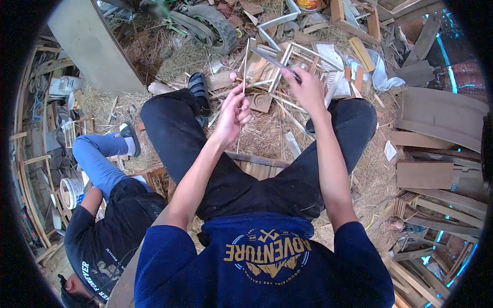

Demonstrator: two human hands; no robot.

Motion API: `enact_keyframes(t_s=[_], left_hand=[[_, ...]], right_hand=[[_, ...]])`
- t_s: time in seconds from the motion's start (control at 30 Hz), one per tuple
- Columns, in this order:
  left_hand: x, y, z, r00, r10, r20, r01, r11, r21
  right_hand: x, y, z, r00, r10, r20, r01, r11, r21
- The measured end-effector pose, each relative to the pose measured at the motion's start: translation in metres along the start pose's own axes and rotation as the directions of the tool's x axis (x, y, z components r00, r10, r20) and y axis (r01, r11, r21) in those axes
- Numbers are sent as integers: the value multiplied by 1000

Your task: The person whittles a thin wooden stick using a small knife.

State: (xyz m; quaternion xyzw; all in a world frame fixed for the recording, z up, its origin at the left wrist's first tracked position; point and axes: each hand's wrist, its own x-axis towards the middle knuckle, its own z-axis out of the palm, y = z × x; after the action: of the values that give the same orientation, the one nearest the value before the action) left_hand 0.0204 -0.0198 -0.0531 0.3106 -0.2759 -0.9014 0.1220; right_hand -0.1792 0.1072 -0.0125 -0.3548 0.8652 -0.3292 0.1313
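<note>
Gripped in the right hand (308,91) is a knife with a dark handle and a long grey metal blade (269,57), its tip pointing away toward the far left. Seen from the head camera, the left hand (234,117) has its fingers curled around a thin, pale wooden stick (245,72), which stands nearly lengthwise between the person's spread knees, above the straw-covered floor (262,134). Blade tip and upper stick lie close together in the view; whether they touch, I cannot tell.

Beyond the hands, toward the floor's far edge, lie a pale slatted wooden frame (328,62), a square tan panel with a round recess (260,101) and a black rubber tyre (222,31). Right of the frame is a yellowish wooden block (362,54), with a crumpled white cloth (382,78) near it. Brown wooden boards (425,175) are piled along the right edge. Near the left edge sits another person in a black T-shirt and blue trousers (100,159), beside a round white plastic bucket (73,191).
</note>
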Motion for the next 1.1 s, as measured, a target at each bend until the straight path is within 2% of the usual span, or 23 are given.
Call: enact_keyframes(t_s=[0.17,0.2,0.3,0.33,0.43,0.57,0.67,0.77,0.8,0.9,1.0,1.07,1.1], left_hand=[[-4,1,9,999,29,42,-34,991,130],[-2,0,11,997,56,59,-66,982,177],[-2,-1,13,997,47,58,-64,937,344],[1,-6,9,994,59,94,-90,925,368],[-2,-10,4,988,63,138,-119,885,451],[-11,-3,0,978,11,211,-101,900,423],[-10,-4,-4,966,56,254,-171,873,457],[-17,1,-4,965,83,248,-205,829,520],[-21,0,-5,968,91,233,-209,809,550],[-27,2,-9,970,109,217,-223,751,622],[-27,8,-7,966,106,234,-234,740,630],[-27,10,-2,968,94,233,-220,763,608],[-26,8,-6,968,88,233,-217,757,616]], right_hand=[[2,-15,8,996,-56,73,40,978,206],[5,-14,9,994,-57,96,38,981,188],[10,-6,7,994,43,98,-63,976,209],[12,-1,4,999,-23,31,17,985,171],[20,9,-6,997,-70,-33,75,976,205],[14,17,-2,985,-112,-135,132,980,151],[6,-2,1,993,27,-117,-13,992,122],[0,-7,16,996,16,-88,-9,997,74],[2,-5,18,994,-39,-102,46,997,59],[7,0,14,996,90,-9,-89,993,82],[18,4,9,987,122,-109,-97,972,213],[12,16,28,996,-9,-91,16,997,76],[8,8,21,997,-6,-72,10,999,47]])
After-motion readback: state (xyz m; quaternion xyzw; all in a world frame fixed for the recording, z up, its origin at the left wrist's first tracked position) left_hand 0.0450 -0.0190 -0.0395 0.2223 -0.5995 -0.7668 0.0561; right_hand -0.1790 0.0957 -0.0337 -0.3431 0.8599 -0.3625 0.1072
